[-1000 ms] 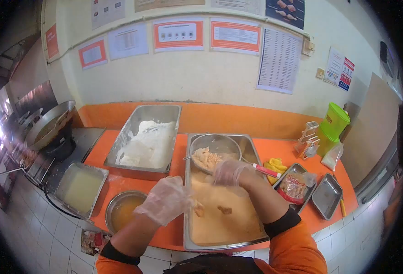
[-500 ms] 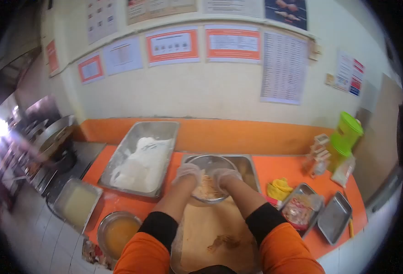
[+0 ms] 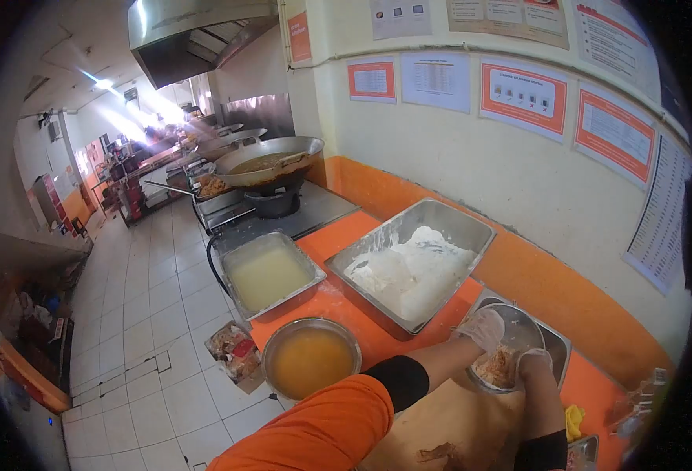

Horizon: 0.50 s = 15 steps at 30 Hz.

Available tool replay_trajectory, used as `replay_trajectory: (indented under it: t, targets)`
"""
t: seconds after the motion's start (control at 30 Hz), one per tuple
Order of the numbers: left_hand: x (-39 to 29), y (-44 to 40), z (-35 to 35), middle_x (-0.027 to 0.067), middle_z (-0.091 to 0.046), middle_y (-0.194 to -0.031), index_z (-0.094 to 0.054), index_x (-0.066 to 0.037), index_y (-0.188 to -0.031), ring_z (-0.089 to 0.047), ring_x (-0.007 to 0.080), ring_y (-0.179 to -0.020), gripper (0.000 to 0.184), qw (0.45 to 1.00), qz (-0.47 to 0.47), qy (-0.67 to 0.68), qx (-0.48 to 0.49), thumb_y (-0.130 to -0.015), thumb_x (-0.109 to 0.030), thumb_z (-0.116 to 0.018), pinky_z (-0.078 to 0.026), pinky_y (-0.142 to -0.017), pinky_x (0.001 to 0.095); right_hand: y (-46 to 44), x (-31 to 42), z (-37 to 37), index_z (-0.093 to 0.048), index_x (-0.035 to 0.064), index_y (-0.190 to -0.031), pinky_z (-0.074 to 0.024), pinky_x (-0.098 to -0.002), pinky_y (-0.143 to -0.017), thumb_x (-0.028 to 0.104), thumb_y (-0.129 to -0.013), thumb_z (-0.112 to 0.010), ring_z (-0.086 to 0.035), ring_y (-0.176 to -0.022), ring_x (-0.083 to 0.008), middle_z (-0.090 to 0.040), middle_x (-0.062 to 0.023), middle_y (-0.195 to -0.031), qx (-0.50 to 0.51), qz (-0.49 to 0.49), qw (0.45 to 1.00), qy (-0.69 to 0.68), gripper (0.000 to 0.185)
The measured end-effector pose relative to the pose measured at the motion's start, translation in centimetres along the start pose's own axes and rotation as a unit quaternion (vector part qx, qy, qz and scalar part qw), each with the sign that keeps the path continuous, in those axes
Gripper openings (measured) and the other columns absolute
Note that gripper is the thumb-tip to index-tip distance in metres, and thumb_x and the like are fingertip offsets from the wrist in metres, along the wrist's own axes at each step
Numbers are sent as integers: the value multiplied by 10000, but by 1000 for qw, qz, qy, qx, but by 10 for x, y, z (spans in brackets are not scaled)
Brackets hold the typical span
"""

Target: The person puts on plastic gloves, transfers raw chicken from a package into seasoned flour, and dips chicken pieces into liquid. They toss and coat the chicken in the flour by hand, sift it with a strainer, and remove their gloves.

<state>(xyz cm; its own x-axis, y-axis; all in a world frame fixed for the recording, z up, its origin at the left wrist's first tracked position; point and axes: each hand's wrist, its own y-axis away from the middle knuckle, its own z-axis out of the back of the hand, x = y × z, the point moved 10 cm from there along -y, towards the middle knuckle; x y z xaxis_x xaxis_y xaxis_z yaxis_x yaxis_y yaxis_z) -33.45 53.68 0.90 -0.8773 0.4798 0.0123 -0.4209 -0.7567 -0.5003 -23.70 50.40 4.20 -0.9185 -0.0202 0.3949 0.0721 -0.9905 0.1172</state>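
Orange tabletop (image 3: 346,302) runs along a pale wall (image 3: 432,169), with a tiled floor (image 3: 138,314) open to the left. Toward the right of the view, a round bowl (image 3: 525,330) sits over the wall-side end of a large metal tray (image 3: 563,340), with crumbly coated food (image 3: 493,367) inside it. Both hands are in thin clear gloves: the left hand (image 3: 485,328) curves over the bowl's left side and the right hand (image 3: 534,363) is bent at its right side, but the fingertips are hidden, so I cannot tell how tightly either is closed or whether it has hold of the rim or the food. Uneven force from the two hands could tip the bowl and drop pieces over its edge into the tray; loose, crumb-dusted gloves might also slip on the metal. Another risk is the left sleeve (image 3: 306,432), which passes near the basin of orange liquid (image 3: 312,321) by the tabletop's edge: a wide elbow swing could knock it. Being round, the bowl has no clear long axis; its mouth faces upward, though any slight tilt is hard to judge, while the tray beneath stretches lengthwise from the person toward the wall.
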Motion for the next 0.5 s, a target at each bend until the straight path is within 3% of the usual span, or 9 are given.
replay_trajectory:
  t: [0.03, 0.07, 0.1, 0.2, 0.3, 0.4, 0.5]
  targets:
    - [-5, -1, -1, 130, -647, -764, -693, -64, -804, -635, 270, -733, 248, 999, -14, -18, 39, -831, -256, -539, -497, -672, 360, 0, 0, -5, -634, 116, -1119, -452, -351, -903, 342, -794, -544, -557, -1110, -245, -588, -96, -1196, 27, 20, 998, 60, 406]
    - [-11, -2, 5, 131, -645, -752, -691, -62, -793, -632, 269, -716, 241, 996, -28, -35, 77, -824, -245, -537, -497, -667, 360, -1, -15, -22, -636, 115, -1115, -457, -348, -894, 353, -794, -549, -564, -1099, -245, -593, -95, -1188, 105, 61, 963, 240, 410]
    - [-17, -3, 4, 132, -643, -739, -689, -59, -782, -630, 268, -700, 234, 991, -43, -52, 116, -817, -233, -536, -496, -662, 360, 5, -26, -37, -638, 113, -1111, -462, -346, -884, 364, -794, -553, -571, -1088, -245, -598, -93, -1180, 181, 97, 889, 410, 414]
    - [-14, -10, 27, 136, -645, -736, -690, -55, -771, -635, 262, -712, 213, 998, 28, 17, 54, -791, -197, -531, -497, -655, 363, 21, -24, -29, -660, 116, -1070, -473, -343, -860, 411, -772, -578, -587, -1057, -251, -624, -88, -1130, 231, 99, 890, 380, 427]
    - [-18, -13, 25, 158, -668, -834, -692, -23, -841, -654, 288, -782, 220, 993, -10, 5, 114, -795, -164, -530, -515, -697, 388, 38, -6, -12, -683, 126, -1020, -480, -340, -845, 449, -718, -629, -598, -1035, -250, -644, -88, -1083, 213, 101, 915, 327, 445]
    - [-11, -17, 46, 172, -662, -894, -687, -24, -876, -649, 302, -818, 222, 989, 34, 31, 142, -811, -152, -517, -511, -727, 404, 14, -29, -26, -693, 126, -992, -489, -335, -814, 446, -693, -656, -615, -995, -239, -661, -82, -1038, 213, 156, 916, 303, 440]
    - [9, -19, 21, 185, -648, -991, -676, -17, -940, -638, 313, -905, 243, 971, 128, 100, 176, -831, -146, -501, -504, -784, 404, 8, -37, -26, -694, 134, -987, -487, -335, -795, 456, -664, -683, -623, -966, -226, -661, -82, -1038, 218, 104, 898, 368, 456]
